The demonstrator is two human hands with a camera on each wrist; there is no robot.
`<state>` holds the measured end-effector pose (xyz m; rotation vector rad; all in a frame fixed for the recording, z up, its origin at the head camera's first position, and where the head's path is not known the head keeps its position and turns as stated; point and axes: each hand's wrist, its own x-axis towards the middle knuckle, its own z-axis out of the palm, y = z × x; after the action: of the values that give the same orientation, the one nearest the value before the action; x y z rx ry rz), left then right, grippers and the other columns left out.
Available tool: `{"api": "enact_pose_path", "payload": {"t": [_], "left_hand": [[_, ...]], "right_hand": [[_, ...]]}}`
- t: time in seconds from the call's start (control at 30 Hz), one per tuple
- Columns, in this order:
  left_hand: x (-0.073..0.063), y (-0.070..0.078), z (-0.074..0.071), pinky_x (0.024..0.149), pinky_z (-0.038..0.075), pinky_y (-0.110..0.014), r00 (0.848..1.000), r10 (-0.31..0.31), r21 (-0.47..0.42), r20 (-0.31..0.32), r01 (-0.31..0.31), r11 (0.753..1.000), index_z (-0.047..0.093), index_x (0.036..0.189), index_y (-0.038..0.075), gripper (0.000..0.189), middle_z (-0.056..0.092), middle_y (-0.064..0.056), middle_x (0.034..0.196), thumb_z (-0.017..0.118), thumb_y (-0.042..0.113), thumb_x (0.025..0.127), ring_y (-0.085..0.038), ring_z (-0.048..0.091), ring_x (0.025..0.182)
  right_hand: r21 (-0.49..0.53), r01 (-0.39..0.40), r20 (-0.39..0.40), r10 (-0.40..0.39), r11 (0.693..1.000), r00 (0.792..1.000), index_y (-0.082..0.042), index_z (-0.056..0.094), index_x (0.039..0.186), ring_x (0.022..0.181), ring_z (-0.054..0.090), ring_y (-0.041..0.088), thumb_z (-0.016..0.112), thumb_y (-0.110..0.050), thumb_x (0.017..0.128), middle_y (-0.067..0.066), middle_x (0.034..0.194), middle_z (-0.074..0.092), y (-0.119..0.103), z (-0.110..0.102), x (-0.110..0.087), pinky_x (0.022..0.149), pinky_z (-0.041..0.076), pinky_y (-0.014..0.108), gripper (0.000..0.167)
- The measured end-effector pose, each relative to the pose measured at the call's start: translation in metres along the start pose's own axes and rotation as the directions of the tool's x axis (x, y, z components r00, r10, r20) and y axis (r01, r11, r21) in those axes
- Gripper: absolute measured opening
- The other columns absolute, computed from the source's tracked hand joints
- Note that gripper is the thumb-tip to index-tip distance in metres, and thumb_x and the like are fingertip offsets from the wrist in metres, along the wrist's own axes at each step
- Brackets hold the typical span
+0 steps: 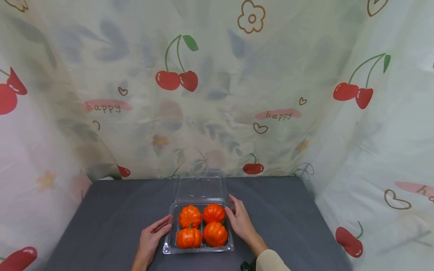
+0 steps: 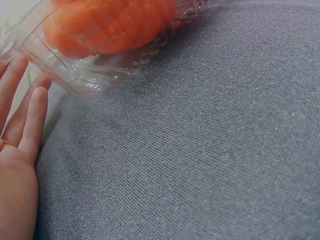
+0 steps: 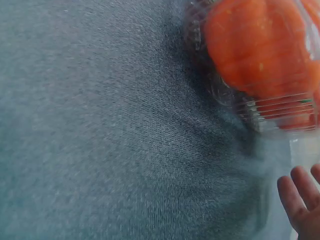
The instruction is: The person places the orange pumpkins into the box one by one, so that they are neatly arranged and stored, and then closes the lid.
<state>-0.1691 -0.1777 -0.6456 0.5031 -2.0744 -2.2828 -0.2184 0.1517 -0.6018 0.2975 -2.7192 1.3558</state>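
Observation:
A clear plastic clamshell box [image 1: 167, 246] sits on the dark table, its lid [image 1: 200, 188] raised and tilted back behind it. Several small orange pumpkins [image 1: 188, 238] fill the box in two rows. At the box's left side is my left hand [image 1: 150, 238], its fingers fairly straight and touching the wall near the rim. My right hand [image 1: 241, 221] is by the right side near the back corner, fingers extended. In the right wrist view, the visible fingertips [image 3: 289, 192] stand apart from the box wall. Orange pumpkins [image 2: 110, 25] show through the plastic in the left wrist view.
Dark grey cloth [image 1: 115, 222] covers the table on both sides of the box. A curtain [image 1: 210, 124] printed with cherries and flowers encloses the back and both sides. A small black object [image 1: 245, 266] shows beside the right sleeve [image 1: 271, 260].

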Motion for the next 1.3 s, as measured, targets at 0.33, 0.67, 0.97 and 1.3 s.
{"api": "enact_pose_path", "payload": {"t": [0.33, 0.67, 0.97, 1.3], "left_hand": [[0.002, -0.001, -0.002, 0.086, 0.059, -0.018, 1.000, -0.001, -0.001, -0.002, 0.001, 1.000, 0.068, 0.132, 0.004, 0.060, 0.078, 0.012, 0.111, 0.089, 0.022, 0.079, 0.001, 0.073, 0.102], [0.002, -0.002, 0.000, 0.085, 0.058, -0.017, 1.000, 0.008, 0.003, -0.004, -0.008, 1.000, 0.069, 0.131, 0.003, 0.060, 0.078, 0.008, 0.114, 0.089, 0.023, 0.079, 0.001, 0.073, 0.101], [0.002, -0.001, -0.001, 0.085, 0.059, -0.017, 1.000, -0.013, 0.007, -0.008, 0.013, 1.000, 0.068, 0.132, 0.005, 0.062, 0.078, 0.012, 0.112, 0.089, 0.026, 0.078, 0.001, 0.073, 0.102], [0.002, 0.000, -0.001, 0.084, 0.058, -0.015, 1.000, -0.016, 0.050, -0.021, 0.017, 0.999, 0.069, 0.131, 0.007, 0.063, 0.076, 0.002, 0.121, 0.090, 0.031, 0.077, 0.004, 0.072, 0.100]], "right_hand": [[0.059, -0.075, 0.037, 0.073, 0.995, 0.997, -0.008, 0.043, 0.154, 0.112, 0.068, 0.030, 0.058, -0.030, 0.105, 0.016, 0.139, 0.062, 0.013, 0.010, 0.007, 0.100, 0.055, 0.051, 0.055], [0.217, -0.224, 0.166, 0.190, 0.950, 0.968, -0.008, 0.040, 0.156, 0.116, 0.065, 0.031, 0.057, -0.035, 0.105, 0.020, 0.140, 0.061, 0.019, 0.009, 0.013, 0.102, 0.054, 0.049, 0.060], [0.303, -0.256, 0.294, 0.165, 0.918, 0.941, -0.014, 0.030, 0.161, 0.135, 0.057, 0.035, 0.050, -0.036, 0.108, 0.019, 0.153, 0.052, 0.025, 0.008, 0.016, 0.109, 0.050, 0.052, 0.062], [0.301, -0.240, 0.299, 0.148, 0.923, 0.943, -0.018, 0.028, 0.162, 0.134, 0.055, 0.036, 0.049, -0.039, 0.108, 0.016, 0.157, 0.048, 0.027, 0.007, 0.015, 0.106, 0.052, 0.050, 0.063]]}}
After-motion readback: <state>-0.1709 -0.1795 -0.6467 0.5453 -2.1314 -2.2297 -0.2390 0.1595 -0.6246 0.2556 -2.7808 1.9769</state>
